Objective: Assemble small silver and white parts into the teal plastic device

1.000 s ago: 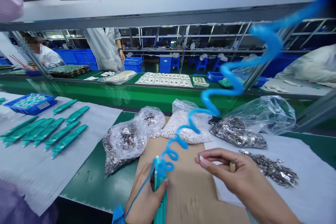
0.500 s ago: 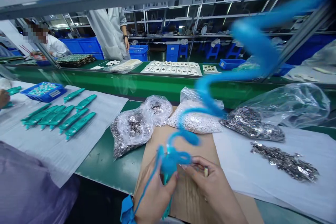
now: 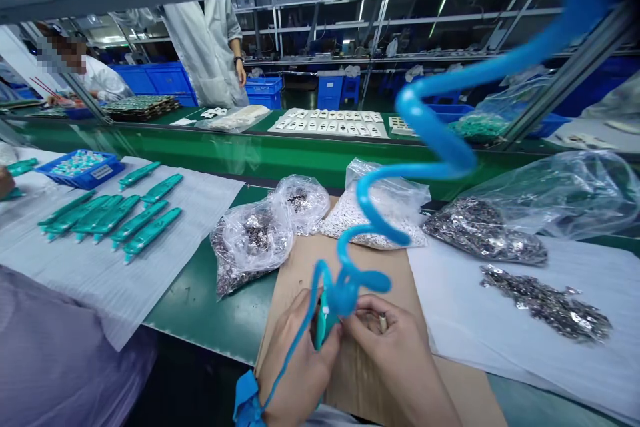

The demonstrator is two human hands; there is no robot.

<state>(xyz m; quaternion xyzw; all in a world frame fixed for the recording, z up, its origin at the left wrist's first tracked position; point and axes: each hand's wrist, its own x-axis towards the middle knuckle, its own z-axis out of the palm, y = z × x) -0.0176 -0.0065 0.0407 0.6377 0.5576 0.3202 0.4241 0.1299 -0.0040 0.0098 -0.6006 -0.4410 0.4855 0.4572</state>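
L hand (image 3: 300, 373): grip closed around teal plastic pen-shaped tool (image 3: 323, 323), blue coiled cord (image 3: 440, 140) looping up past it. R hand (image 3: 395, 347): grip closed on small tan cylinder (image 3: 383, 322), fingers right by tool tip. Both over brown cardboard sheet (image 3: 385, 267) on green desk (image 3: 190, 307). Clear bag of white parts (image 3: 375, 213) just beyond, clear bag of silver parts (image 3: 255, 237) to L.

Left hand (image 3: 300, 373) grips teal tool (image 3: 321, 323), blue coiled cord (image 3: 453, 160) attached; right hand (image 3: 395, 353) against tool's tip.
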